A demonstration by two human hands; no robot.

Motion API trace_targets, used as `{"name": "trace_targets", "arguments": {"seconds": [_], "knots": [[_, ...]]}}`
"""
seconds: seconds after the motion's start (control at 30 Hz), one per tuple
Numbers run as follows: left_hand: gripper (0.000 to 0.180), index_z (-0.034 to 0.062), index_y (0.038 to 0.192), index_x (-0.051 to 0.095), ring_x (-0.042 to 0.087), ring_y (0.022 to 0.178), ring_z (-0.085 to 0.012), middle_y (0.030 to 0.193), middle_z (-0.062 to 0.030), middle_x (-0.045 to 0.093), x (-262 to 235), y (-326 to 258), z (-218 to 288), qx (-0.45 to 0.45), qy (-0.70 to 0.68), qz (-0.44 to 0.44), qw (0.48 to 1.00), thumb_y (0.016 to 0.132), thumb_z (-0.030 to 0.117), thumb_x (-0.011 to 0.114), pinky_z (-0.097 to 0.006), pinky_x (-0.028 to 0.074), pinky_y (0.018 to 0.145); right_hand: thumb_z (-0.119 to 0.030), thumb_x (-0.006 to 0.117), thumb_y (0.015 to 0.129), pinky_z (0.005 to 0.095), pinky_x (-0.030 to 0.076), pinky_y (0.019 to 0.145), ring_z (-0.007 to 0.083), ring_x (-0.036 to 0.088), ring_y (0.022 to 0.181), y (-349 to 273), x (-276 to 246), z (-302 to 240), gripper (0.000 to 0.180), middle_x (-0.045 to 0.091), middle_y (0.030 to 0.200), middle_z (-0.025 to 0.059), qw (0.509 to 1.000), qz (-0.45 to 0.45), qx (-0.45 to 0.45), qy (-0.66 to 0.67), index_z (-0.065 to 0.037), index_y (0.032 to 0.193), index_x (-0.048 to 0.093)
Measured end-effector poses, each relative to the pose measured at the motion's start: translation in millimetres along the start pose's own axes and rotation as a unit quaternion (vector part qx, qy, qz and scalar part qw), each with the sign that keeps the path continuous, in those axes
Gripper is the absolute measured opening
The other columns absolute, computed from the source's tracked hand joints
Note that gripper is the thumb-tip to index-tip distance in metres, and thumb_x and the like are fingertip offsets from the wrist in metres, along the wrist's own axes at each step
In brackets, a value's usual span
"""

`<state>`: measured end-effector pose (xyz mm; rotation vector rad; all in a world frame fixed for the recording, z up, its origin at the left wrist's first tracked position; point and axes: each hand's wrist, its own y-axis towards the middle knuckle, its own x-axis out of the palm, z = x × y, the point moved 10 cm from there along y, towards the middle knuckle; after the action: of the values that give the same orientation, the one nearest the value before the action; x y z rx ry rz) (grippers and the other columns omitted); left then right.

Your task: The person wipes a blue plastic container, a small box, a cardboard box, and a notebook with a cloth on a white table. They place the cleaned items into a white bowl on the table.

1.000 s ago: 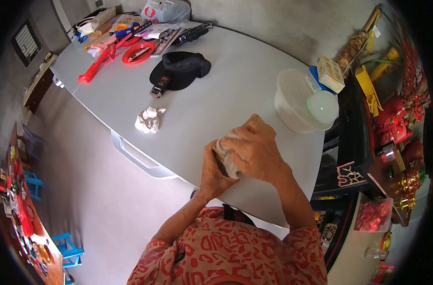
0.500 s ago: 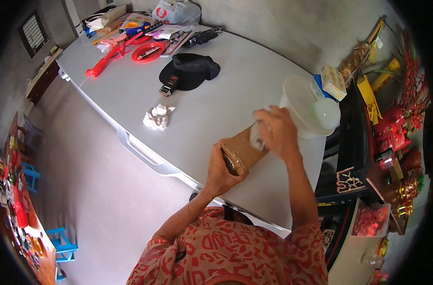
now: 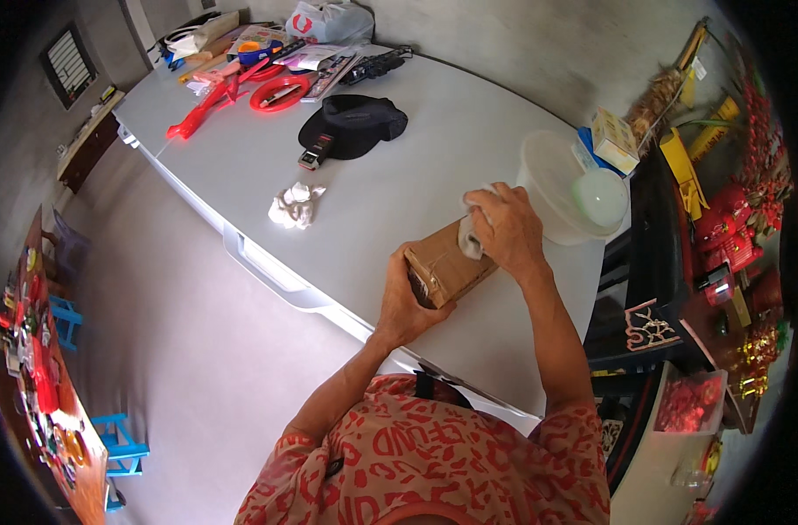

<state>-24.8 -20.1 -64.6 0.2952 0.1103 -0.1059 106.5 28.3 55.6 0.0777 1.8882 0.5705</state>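
A small brown cardboard box (image 3: 445, 260) lies on the white surface (image 3: 399, 175) near its front edge. My left hand (image 3: 408, 302) grips the near end of the box. My right hand (image 3: 507, 229) presses a crumpled white cloth (image 3: 471, 233) against the far end of the box's top. A second crumpled white cloth (image 3: 294, 205) lies on the surface to the left, apart from both hands.
A black cap (image 3: 353, 124) lies further back. Red tools, papers and a plastic bag (image 3: 329, 19) crowd the far end. A white bowl with a pale lid (image 3: 572, 188) sits right of the box. Shelves of red items (image 3: 731, 227) stand at right. Blue stools (image 3: 119, 442) sit on the floor.
A second ago both hands were cupped together over the box. My right hand has since moved along the box top with the cloth to its far end, uncovering the brown cardboard.
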Motion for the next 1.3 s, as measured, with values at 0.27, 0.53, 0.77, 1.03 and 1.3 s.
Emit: {"name": "trace_targets", "arguments": {"seconds": [0.27,0.53,0.77,1.03,1.3], "knots": [[0.093,0.0066,0.133,0.019,0.048,0.119,-0.0233,0.127,-0.0142,0.044,7,2,8,0.007,-0.068,-0.032,0.997,0.067,0.015,0.083,-0.037,0.043,0.099,-0.012,0.061,0.081,0.0391,0.049,0.077,0.0291,0.055,0.094,-38,-15,-79,0.021,0.062,0.103,0.0085,0.97,0.052,-0.227,0.065,-0.011,0.1,0.067],[0.099,0.0096,0.144,0.022,0.039,0.126,-0.0284,0.131,-0.0118,0.042,-20,29,6,-0.029,0.027,-0.066,0.997,0.064,0.008,0.08,-0.041,0.036,0.105,-0.012,0.061,0.081,0.0388,0.047,0.079,0.0299,0.054,0.09,-16,-9,13,0.024,0.061,0.103,0.0109,0.995,-0.023,-0.039,0.091,-0.01,0.104,0.066],[0.077,0.01,0.139,0.036,0.038,0.126,-0.034,0.134,-0.0158,0.038,-52,18,46,0.078,0.145,0.101,0.981,0.069,0.001,0.067,-0.043,0.034,0.105,-0.015,0.062,0.081,0.0399,0.051,0.075,0.0296,0.053,0.094,-50,-22,-3,0.027,0.059,0.104,0.0096,0.989,0.011,-0.087,0.118,-0.013,0.108,0.064],[0.04,0.0151,0.126,0.055,0.03,0.133,-0.0262,0.135,-0.0013,0.044,21,15,75,0.123,0.411,0.077,0.9,0.09,0.031,0.056,-0.055,0.02,0.105,-0.014,0.064,0.079,0.0389,0.051,0.077,0.0283,0.054,0.097,-72,-30,-19,0.033,0.059,0.107,0.0112,0.979,-0.026,-0.162,0.121,-0.009,0.112,0.064],[0.036,0.0156,0.118,0.061,0.031,0.131,-0.0317,0.136,-0.0035,0.043,20,14,73,0.14,0.391,0.076,0.906,0.082,0.02,0.062,-0.05,0.025,0.104,-0.009,0.056,0.086,0.0226,0.049,0.059,0.0113,0.06,0.073,-24,-27,83,0.027,0.065,0.096,0.0075,0.893,-0.028,0.06,0.445,-0.003,0.111,0.066]]}}
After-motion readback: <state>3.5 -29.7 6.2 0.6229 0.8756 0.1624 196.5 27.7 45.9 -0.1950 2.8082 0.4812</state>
